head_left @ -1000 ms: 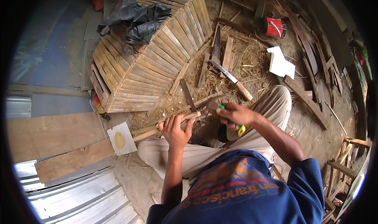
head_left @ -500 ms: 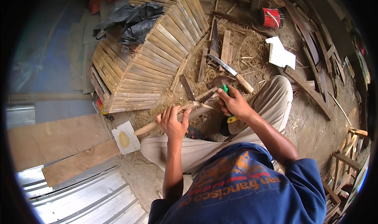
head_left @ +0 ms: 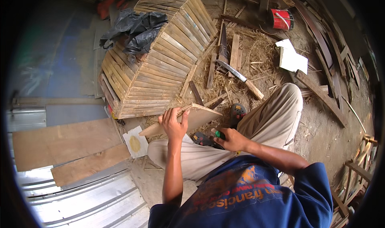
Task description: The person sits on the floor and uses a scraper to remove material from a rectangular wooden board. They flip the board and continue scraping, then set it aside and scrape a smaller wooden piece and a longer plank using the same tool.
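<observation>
My left hand (head_left: 173, 125) is closed over the upper edge of a thin brown wooden board (head_left: 203, 119), which stands tilted across my lap. Pale strips show along the board's edge. In my closed right hand (head_left: 232, 139) is a hammer (head_left: 218, 134) with a green and yellow grip, held low near my lap, apart from the board. Its head is blurred and hard to make out here. Beyond the board, a large knife (head_left: 232, 70) with a wooden handle lies on the straw-strewn ground.
A curved bamboo-slat structure (head_left: 160, 67) bearing a black plastic bag (head_left: 140, 31) stands ahead on the left. A red can (head_left: 281, 19), a white sheet (head_left: 292, 57) and wooden planks (head_left: 323, 97) lie to the right. Corrugated metal (head_left: 96, 204) and plywood pieces (head_left: 68, 141) are at left.
My right hand has drawn the hammer down and back toward my lap, away from the board's edge. My left hand keeps its grip on the board, whose broad face now shows more.
</observation>
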Tool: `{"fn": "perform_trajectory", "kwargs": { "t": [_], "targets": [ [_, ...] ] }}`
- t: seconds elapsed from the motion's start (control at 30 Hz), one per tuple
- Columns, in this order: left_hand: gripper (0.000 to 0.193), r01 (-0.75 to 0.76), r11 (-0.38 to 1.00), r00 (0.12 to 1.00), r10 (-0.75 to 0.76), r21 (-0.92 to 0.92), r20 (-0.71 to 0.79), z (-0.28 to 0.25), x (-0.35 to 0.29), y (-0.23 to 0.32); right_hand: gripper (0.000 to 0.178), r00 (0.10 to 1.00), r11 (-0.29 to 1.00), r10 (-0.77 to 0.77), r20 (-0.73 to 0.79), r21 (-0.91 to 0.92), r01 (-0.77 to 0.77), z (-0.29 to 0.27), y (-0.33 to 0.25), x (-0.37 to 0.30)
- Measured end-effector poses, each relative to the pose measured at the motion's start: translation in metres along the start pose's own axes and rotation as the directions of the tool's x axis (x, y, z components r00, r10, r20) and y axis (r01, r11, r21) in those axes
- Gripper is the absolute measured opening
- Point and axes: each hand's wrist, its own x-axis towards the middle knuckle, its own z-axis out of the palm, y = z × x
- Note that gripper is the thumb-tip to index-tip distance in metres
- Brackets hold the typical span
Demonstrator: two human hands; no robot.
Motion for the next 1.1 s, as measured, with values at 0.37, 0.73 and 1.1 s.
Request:
{"fn": "perform_trajectory", "kwargs": {
  "t": [0.37, 0.73, 1.1],
  "targets": [
    [0.035, -0.043, 0.998, 0.984, 0.051, 0.051, -0.170, 0.024, 0.021, -0.011, 0.030, 0.951, 0.710, 0.309, 0.020, 0.660, -0.245, -0.005, 0.014, 0.038],
    [0.036, 0.029, 0.999, 0.993, -0.026, 0.017, -0.115, 0.012, 0.001, 0.002, 0.031, 0.944, 0.687, 0.237, 0.231, 0.647, -0.331, -0.037, -0.049, 0.039],
    [0.032, 0.028, 1.000, 0.994, -0.029, -0.010, -0.107, 0.001, -0.008, 0.016, 0.027, 0.933, 0.634, 0.257, 0.252, 0.684, -0.360, -0.046, -0.081, 0.026]
  ]
}}
